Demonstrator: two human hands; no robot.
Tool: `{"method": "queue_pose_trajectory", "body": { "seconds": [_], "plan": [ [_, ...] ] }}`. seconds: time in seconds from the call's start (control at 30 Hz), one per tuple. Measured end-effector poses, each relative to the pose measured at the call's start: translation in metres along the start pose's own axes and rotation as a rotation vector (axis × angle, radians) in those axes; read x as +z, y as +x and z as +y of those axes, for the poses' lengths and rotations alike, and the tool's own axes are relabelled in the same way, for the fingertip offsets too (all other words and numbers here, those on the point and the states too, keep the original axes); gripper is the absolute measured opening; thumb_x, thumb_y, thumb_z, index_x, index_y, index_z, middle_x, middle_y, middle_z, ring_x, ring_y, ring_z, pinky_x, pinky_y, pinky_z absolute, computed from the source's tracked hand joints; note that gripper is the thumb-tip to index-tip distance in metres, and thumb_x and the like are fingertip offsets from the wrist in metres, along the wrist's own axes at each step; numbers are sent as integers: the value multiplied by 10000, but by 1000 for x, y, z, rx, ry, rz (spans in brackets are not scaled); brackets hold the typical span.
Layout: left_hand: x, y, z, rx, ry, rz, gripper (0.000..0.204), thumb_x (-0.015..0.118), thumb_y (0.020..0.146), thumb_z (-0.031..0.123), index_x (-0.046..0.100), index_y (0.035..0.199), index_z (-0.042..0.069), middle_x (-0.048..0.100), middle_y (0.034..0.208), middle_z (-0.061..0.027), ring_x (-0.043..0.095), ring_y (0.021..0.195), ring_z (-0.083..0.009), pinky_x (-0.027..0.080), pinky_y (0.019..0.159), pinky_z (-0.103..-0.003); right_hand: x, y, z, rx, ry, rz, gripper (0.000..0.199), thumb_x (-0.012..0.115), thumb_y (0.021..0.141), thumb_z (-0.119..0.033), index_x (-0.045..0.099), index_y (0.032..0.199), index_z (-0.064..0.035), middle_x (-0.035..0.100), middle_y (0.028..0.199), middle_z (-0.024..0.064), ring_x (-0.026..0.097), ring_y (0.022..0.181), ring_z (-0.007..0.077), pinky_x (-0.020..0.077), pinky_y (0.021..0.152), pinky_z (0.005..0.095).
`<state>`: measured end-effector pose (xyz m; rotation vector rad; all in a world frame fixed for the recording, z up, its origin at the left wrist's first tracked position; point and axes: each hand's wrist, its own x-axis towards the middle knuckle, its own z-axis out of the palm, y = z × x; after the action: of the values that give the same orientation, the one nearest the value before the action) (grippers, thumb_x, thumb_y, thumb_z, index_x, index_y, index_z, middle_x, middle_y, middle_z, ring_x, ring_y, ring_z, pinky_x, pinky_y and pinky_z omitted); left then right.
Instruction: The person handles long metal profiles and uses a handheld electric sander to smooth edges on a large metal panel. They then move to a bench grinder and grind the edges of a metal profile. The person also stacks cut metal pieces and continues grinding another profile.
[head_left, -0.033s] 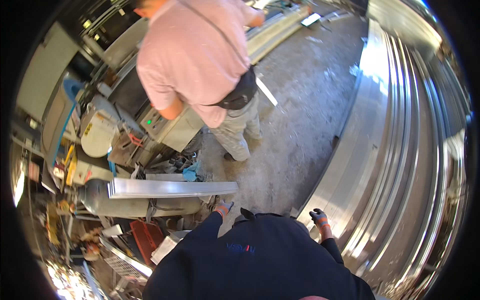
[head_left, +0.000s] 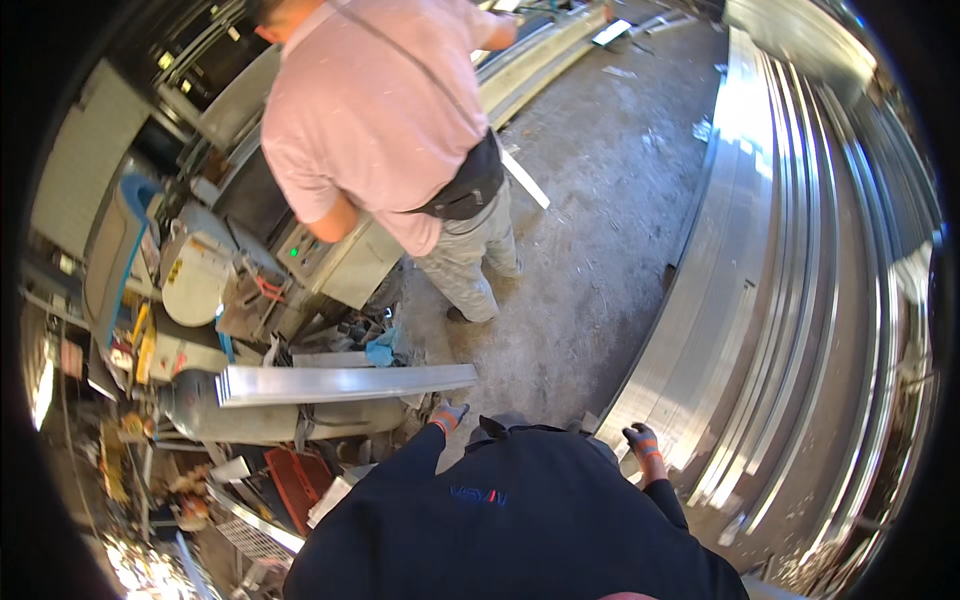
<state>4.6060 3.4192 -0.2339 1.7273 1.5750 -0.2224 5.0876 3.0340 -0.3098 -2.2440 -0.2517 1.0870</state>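
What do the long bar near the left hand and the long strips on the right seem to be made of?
The long bar looks like bare metal, perhaps aluminium: pale silver, with a smooth, evenly bright face. The long strips also look like metal sheet or profiles, with shiny faces and strong glare. The gloves on the left hand and right hand look knitted, grey with orange cuffs.

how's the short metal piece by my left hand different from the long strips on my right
The short metal piece is one cut length lying crosswise on the cluttered machine side, its end just above the left hand. The long strips are many, stacked side by side, running far up the floor beside the right hand. Both are shiny, silver-coloured metal; both hands wear gloves.
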Motion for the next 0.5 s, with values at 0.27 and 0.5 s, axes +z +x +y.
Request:
{"method": "queue_pose_trajectory", "body": {
  "seconds": [0.27,0.5],
  "plan": [
    [28,50,140,102,-41,-164,611,765,1111,402,654,1555,-3,746,1507,-247,705,1398,-384,521,1206,-417,-38,12,145,257,65,-1,717,918,875,-540,826,1328,9,856,1232,225,813,1124,327,623,994,454],
    [35,204,274,211,309,-274,588,714,1095,468,716,1508,50,772,1472,-225,715,1395,-384,534,1186,-448,-51,142,-6,307,267,104,680,904,942,-441,776,1416,30,854,1255,226,822,1090,317,634,978,423]
  ]
}}
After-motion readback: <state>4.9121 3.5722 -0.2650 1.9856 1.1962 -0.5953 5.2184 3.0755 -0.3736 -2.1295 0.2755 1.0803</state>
